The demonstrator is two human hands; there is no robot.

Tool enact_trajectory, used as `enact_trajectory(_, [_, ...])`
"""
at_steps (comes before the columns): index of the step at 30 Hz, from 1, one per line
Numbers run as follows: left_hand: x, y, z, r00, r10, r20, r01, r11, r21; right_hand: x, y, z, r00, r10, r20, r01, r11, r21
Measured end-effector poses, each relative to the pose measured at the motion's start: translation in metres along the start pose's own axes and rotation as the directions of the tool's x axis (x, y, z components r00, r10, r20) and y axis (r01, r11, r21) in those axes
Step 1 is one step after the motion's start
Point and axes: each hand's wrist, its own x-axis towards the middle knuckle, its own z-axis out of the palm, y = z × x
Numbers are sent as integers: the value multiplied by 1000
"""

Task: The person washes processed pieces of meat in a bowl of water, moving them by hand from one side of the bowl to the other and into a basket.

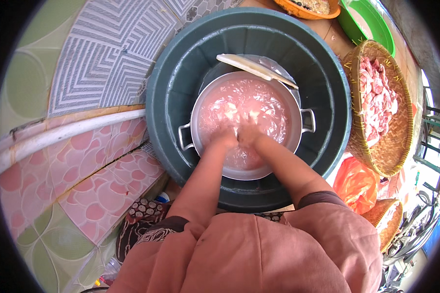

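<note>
My left hand [223, 133] and my right hand [248, 132] are partly under cloudy pink water [223, 97] in a metal two-handled pot [297, 106]. Pale pieces show faintly at the fingertips of both hands; whether either hand grips one cannot be told through the water. The pot sits inside a large dark green plastic tub [179, 91]. Behind the pot's far rim, a whitish flat board or lid [244, 66] leans at a slant.
Right of the tub, a woven bamboo tray [396, 146] holds raw meat pieces [377, 99]. Beyond stand an orange basin [315, 14] and a green basin [383, 29]. An orange plastic bag [355, 183] and smaller woven basket [387, 223] lie nearer. A white pipe [77, 130] runs left.
</note>
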Motion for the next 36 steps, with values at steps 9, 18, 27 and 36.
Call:
enact_trajectory(9, [14,7,15,926,364,98,-373,924,88,-51,21,-14,901,-1,435,-173,916,361])
enact_trajectory(18, [-276,38,-193,261,566,-782,-650,702,291,-216,-59,-171,816,45,-576,39,990,132])
enact_trajectory(27, [-483,-47,-296,-627,163,-762,-579,556,596,-317,-107,-173,654,-142,-743,419,886,200])
enact_trajectory(36, [-464,-54,-330,454,737,-500,-857,207,-473,-274,-81,-136,538,-29,-843,639,666,385])
